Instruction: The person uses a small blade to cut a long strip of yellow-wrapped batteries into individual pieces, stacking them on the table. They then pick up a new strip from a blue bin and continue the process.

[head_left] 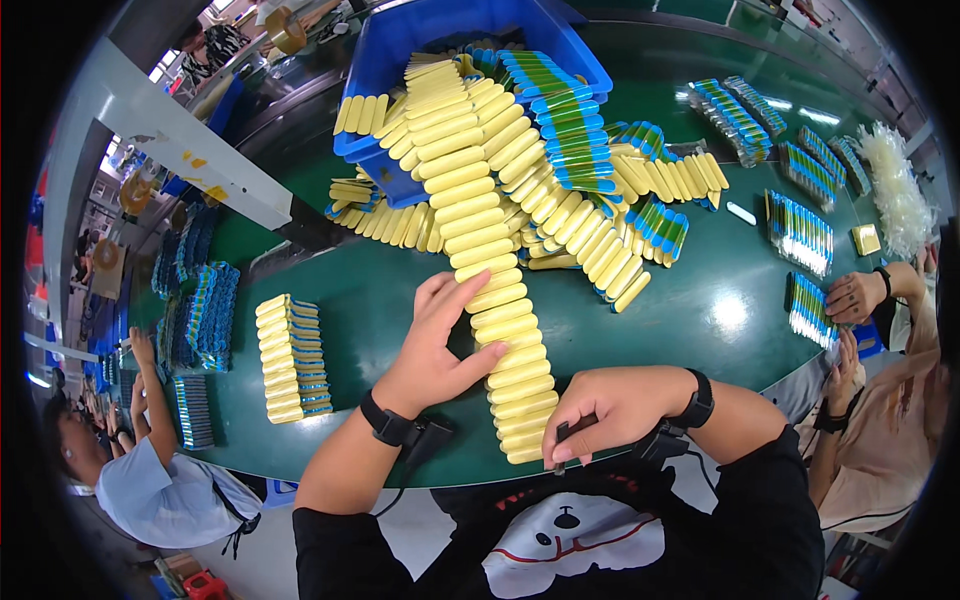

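Two hands on one long yellow tube row (497, 330), left hand (437, 345) fingers spread flat, right hand (603, 405) fingers curled shut

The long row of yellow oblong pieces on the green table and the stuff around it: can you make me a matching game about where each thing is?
Things:
1. Long row of yellow oblong pieces
2. Blue plastic bin
3. Clear crinkly plastic heap
4. Small neat stack of yellow pieces

Places:
A. Far right of the green table
B. Left of the left hand
C. Far end, middle
D. Between the left hand and right hand

Pairs: 1-D, 2-C, 3-A, 4-B
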A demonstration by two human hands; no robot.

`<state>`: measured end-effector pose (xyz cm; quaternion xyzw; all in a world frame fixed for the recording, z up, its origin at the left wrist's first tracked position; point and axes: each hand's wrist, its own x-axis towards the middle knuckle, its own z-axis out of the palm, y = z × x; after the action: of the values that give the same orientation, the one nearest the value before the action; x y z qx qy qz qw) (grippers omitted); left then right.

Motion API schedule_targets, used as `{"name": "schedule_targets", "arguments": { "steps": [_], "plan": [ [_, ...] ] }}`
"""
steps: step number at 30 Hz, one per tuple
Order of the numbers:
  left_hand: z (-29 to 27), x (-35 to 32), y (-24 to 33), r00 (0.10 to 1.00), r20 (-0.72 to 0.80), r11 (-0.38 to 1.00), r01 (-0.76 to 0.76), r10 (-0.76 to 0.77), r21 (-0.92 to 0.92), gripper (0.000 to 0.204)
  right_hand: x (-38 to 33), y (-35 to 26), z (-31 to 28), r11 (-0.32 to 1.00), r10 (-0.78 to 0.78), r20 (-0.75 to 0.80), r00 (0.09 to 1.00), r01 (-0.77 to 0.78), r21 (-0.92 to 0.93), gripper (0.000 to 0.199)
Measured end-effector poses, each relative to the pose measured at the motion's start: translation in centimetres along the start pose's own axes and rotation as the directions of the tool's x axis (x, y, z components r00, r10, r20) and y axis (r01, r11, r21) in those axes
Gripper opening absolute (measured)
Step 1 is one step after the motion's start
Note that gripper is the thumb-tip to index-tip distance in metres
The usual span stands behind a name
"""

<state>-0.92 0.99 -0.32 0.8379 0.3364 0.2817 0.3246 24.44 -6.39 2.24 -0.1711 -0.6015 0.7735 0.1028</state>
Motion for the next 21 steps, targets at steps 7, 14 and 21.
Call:
{"name": "schedule_targets", "arguments": {
  "steps": [7,14,21],
  "plan": [
    [0.4,0.0,0.0,0.994,0.071,0.969,0.066,-0.085,0.236,0.073,-0.2,-0.2,-1.1,0.977,0.208,0.099,0.973,-0.202,-0.064,0.022],
    [0.2,-0.1,-0.4,0.996,0.051,0.976,0.063,-0.075,0.206,0.073,-0.6,0.0,-2.9,0.997,-0.059,-0.384,0.921,0.071,0.018,0.019],
    [0.2,-0.4,-0.4,0.994,0.052,0.983,0.083,-0.093,0.164,0.081,3.2,2.4,-3.9,0.799,-0.514,-0.58,0.631,0.108,-0.591,0.022]
  ]
}}
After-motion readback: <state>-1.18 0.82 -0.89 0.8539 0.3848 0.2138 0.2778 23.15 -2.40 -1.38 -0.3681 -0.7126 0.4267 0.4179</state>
